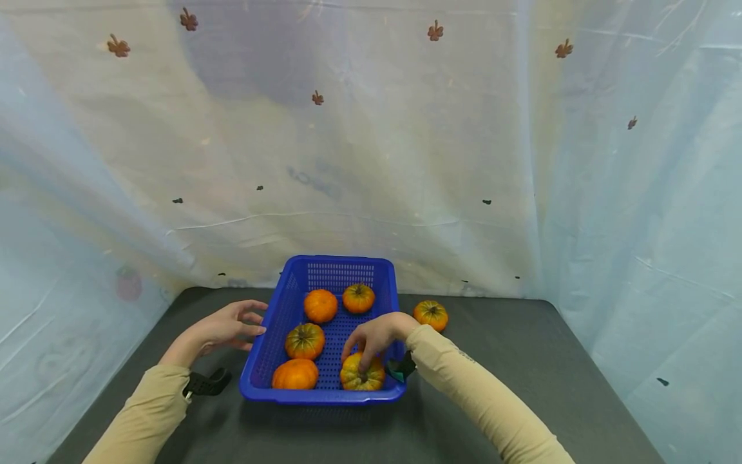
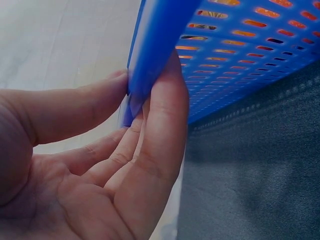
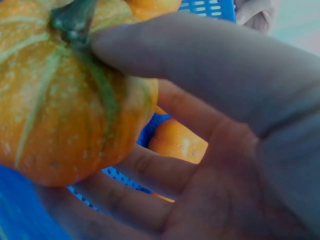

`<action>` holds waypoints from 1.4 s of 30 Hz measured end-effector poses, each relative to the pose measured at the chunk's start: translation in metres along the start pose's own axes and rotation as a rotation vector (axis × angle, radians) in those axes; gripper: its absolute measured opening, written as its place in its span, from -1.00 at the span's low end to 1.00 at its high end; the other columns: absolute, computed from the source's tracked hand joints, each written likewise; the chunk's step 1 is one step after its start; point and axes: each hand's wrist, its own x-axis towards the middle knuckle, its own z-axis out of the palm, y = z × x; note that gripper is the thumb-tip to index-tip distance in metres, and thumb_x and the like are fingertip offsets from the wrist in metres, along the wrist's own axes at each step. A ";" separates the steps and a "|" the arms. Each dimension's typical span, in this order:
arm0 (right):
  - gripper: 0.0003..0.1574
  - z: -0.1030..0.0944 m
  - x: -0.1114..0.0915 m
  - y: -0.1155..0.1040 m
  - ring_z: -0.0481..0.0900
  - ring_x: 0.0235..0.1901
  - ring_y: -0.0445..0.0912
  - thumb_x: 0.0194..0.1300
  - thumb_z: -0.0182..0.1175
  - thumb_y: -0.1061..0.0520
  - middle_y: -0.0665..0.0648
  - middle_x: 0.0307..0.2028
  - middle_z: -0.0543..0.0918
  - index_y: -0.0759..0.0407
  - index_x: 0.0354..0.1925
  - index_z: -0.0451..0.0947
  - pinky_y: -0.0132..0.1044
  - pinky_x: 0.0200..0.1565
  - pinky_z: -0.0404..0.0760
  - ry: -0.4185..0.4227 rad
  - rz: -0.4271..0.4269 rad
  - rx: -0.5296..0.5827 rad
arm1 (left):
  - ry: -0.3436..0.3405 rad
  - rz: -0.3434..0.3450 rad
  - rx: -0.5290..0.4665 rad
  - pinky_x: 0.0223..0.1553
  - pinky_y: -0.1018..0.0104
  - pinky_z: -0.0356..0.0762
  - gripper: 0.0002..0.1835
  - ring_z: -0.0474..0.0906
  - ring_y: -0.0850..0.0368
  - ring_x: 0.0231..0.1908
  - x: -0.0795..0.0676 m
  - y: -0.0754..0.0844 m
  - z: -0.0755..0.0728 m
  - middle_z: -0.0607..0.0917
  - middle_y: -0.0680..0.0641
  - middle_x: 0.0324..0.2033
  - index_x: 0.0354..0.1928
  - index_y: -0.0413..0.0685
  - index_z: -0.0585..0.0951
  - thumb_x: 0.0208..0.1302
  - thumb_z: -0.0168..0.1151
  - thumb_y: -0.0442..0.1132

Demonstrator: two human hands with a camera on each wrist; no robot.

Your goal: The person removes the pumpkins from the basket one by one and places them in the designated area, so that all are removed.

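Observation:
A blue perforated plastic basket (image 1: 330,396) stands on the table with several small orange pumpkins inside. My left hand (image 1: 228,325) pinches its left rim; in the left wrist view, the thumb lies on one side of the rim (image 2: 157,45) and the fingers on the other. Over the basket's near right corner, my right hand (image 1: 377,335) holds a yellow-orange pumpkin (image 1: 362,377) with green streaks. In the right wrist view, the thumb rests by the stem of this pumpkin (image 3: 65,110) and the fingers curl around its side and underneath.
One more pumpkin (image 1: 431,314) sits on the dark table (image 1: 498,348), just outside the basket's right side. A pale plastic sheet (image 1: 371,161) with leaf decorations hangs behind the table and along both sides.

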 end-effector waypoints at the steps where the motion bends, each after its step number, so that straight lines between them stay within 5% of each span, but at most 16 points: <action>1: -0.50 0.000 -0.001 0.000 0.53 -0.19 -0.22 0.24 0.29 0.20 -0.03 -0.11 0.59 0.05 0.16 0.53 -0.36 -0.16 0.57 0.008 -0.007 -0.002 | -0.001 0.000 0.000 -0.19 -0.01 0.63 -0.32 0.60 -0.09 -0.17 0.000 0.001 0.000 0.52 -0.30 -0.02 0.35 -0.36 0.12 0.31 0.22 -0.31; 12: -0.49 -0.008 -0.022 0.010 0.42 0.09 -0.14 0.26 0.29 0.06 -0.08 0.08 0.52 -0.08 0.19 0.51 -0.31 -0.03 0.52 0.192 -0.101 0.066 | -0.010 0.005 0.003 -0.19 0.00 0.63 -0.31 0.60 -0.09 -0.16 0.000 0.004 0.000 0.51 -0.30 -0.01 0.35 -0.36 0.12 0.31 0.23 -0.31; 23: -0.49 -0.016 -0.051 0.024 0.55 -0.05 -0.06 0.32 0.24 0.05 0.05 0.06 0.51 -0.02 0.22 0.46 -0.18 -0.08 0.60 0.359 -0.180 0.318 | -0.017 0.011 -0.002 -0.19 0.00 0.63 -0.31 0.59 -0.09 -0.16 0.001 0.002 -0.002 0.52 -0.30 -0.02 0.35 -0.36 0.12 0.30 0.23 -0.31; 42: -0.36 -0.021 -0.108 0.062 0.51 0.03 0.05 0.38 0.16 -0.02 0.25 0.18 0.43 0.13 0.34 0.31 -0.01 0.00 0.56 0.654 -0.232 0.473 | -0.001 0.006 -0.010 -0.19 0.00 0.63 -0.33 0.60 -0.08 -0.18 -0.005 0.002 0.002 0.52 -0.29 -0.03 0.34 -0.37 0.14 0.30 0.22 -0.32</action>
